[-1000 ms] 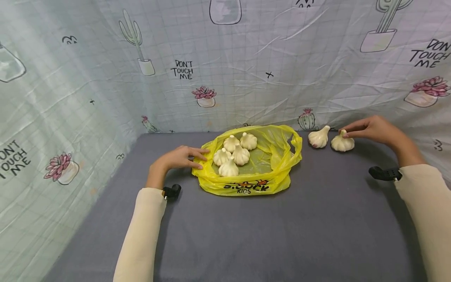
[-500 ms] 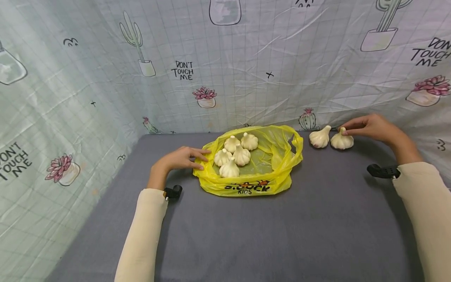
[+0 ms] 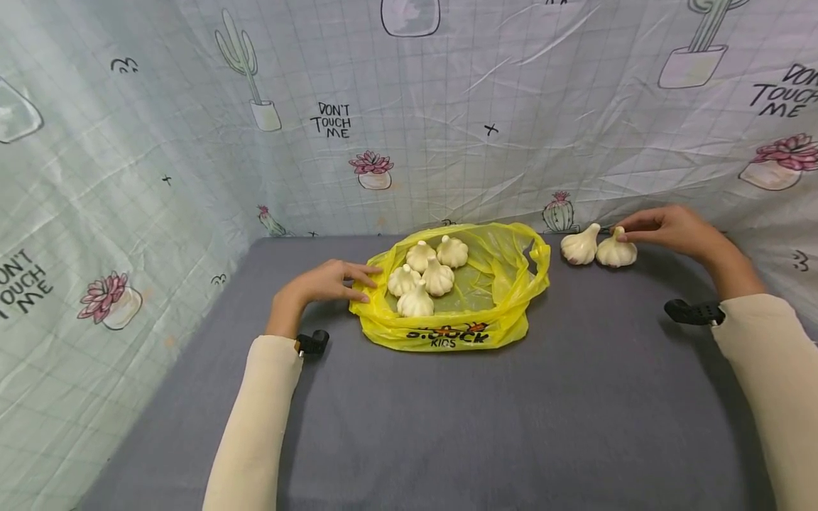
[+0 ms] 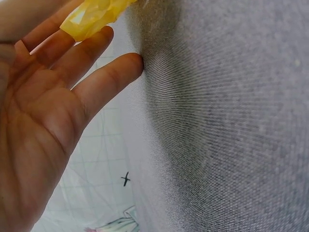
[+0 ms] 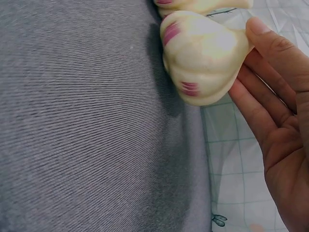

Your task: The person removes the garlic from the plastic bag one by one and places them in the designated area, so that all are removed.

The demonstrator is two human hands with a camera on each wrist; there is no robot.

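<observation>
A yellow plastic bag point(image 3: 447, 321) lies with its mouth spread wide, and several garlic bulbs point(image 3: 438, 277) sit in its left half. At its left rim my left hand point(image 3: 326, 282) touches the plastic with loosely extended fingers; in the left wrist view the thumb stands apart from the yellow plastic point(image 4: 91, 19). To the right of the bag, my right hand point(image 3: 679, 231) pinches the stem of a garlic bulb point(image 3: 616, 250) between thumb and fingers. Close on that bulb's left is another garlic bulb point(image 3: 579, 247). The pinched bulb point(image 5: 205, 58) shows purple streaks in the right wrist view.
A dark grey cloth point(image 3: 486, 426) covers the table. Behind it hangs a pale printed curtain point(image 3: 441, 163), close to the bag and the two outer bulbs. Each wrist wears a black camera mount point(image 3: 693, 312).
My right hand has moved the pinched garlic bulb slightly left, closing the gap to the bulb beside it. The left hand and the bag keep their places; the head view has shifted a little.
</observation>
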